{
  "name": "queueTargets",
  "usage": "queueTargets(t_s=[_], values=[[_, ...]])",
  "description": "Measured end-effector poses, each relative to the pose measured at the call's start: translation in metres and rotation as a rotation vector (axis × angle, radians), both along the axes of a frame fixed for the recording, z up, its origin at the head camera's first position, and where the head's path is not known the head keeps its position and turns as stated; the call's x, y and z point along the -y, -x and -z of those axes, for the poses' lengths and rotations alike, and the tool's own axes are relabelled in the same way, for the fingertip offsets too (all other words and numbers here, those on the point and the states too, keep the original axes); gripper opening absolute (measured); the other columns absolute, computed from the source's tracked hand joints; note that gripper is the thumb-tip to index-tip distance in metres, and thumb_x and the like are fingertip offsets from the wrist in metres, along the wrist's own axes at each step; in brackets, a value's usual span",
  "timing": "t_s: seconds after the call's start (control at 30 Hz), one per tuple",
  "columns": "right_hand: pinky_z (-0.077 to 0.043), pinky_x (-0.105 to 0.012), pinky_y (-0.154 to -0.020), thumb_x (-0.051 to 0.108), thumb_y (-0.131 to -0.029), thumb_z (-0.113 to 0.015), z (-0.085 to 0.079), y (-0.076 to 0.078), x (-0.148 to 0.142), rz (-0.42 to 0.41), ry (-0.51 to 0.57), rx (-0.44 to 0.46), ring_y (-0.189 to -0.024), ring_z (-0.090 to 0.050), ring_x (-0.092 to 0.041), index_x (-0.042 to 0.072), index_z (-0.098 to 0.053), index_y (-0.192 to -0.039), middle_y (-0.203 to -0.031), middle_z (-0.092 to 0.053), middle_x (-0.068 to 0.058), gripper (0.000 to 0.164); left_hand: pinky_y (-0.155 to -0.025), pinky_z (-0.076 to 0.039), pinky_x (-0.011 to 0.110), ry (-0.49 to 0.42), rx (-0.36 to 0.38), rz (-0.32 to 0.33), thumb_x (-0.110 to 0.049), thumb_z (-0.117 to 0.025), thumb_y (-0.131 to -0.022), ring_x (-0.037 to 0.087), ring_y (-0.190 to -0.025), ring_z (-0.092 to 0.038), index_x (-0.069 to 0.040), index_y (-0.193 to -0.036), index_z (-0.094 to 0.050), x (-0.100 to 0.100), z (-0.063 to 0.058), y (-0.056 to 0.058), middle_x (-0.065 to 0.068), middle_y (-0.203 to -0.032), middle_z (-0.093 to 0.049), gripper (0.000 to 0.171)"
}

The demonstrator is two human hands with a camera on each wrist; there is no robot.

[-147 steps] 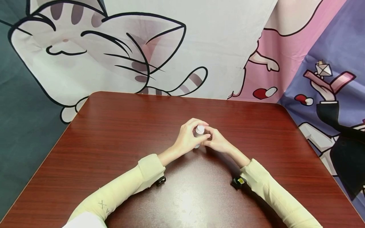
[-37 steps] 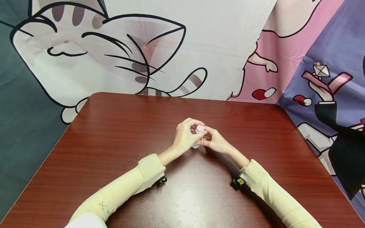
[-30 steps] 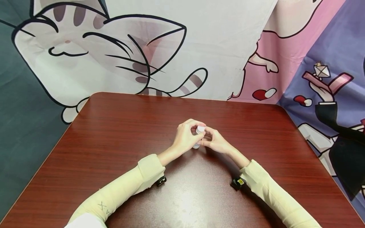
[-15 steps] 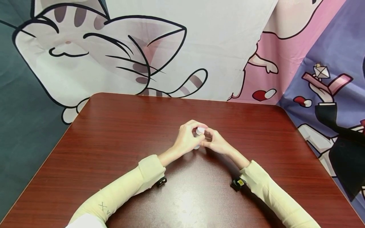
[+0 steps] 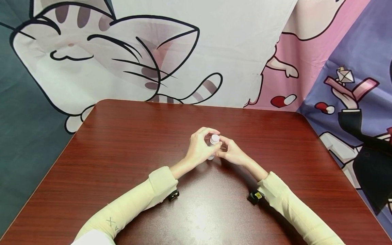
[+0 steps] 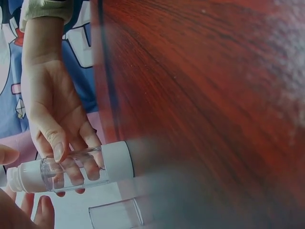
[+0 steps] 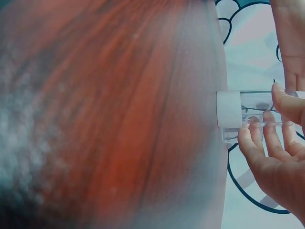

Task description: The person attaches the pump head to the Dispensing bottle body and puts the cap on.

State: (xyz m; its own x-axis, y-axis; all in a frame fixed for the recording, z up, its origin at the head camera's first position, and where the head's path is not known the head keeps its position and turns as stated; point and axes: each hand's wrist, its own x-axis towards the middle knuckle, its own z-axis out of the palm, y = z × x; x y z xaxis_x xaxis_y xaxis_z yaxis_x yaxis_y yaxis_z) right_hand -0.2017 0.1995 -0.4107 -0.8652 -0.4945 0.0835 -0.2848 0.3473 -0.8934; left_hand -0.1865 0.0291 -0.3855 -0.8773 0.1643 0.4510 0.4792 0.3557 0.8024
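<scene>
left hand, right hand hold bottle

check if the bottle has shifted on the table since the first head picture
No, no clear shift either way: in the head view, the bottle sits at about the same place against the table's far edge.

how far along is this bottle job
Looks done: the white top sits on the bottle. In hand: the right hand grips the bottle while the left hand curls around the top. Remaining, probably: finishing with that top, then maybe fitting the clear piece standing near the bottle.
</scene>
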Motion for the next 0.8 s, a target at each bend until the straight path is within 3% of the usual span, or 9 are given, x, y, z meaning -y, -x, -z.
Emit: queueTargets(t_s=[0.27, 0.8], values=[[-0.053, -0.028, -0.092, -0.006, -0.082, -0.069, -0.0007, -0.0006, 0.0014, -0.010, 0.061, 0.072, -0.116, -0.058, -0.030, -0.009, -0.047, -0.129, -0.127, -0.057, -0.027, 0.052, -0.073, -0.056, 0.032, -0.003, 0.022, -0.041, -0.020, -0.082, -0.074, 0.015, -0.076, -0.067, -0.010, -0.094, -0.072, 0.0007, -0.0014, -0.0006, 0.005, -0.089, -0.065, 0.024], [-0.052, -0.030, -0.092, -0.005, -0.083, -0.068, 0.0020, 0.0021, -0.0002, -0.022, 0.032, 0.032, -0.113, -0.060, -0.035, -0.010, -0.049, -0.127, -0.124, -0.060, -0.028, 0.049, -0.075, -0.058, 0.033, -0.053, 0.009, 0.072, -0.009, -0.074, -0.077, 0.016, -0.081, -0.071, -0.009, -0.096, -0.073, 0.0049, 0.0025, 0.0023, 0.005, -0.095, -0.068, 0.020]])
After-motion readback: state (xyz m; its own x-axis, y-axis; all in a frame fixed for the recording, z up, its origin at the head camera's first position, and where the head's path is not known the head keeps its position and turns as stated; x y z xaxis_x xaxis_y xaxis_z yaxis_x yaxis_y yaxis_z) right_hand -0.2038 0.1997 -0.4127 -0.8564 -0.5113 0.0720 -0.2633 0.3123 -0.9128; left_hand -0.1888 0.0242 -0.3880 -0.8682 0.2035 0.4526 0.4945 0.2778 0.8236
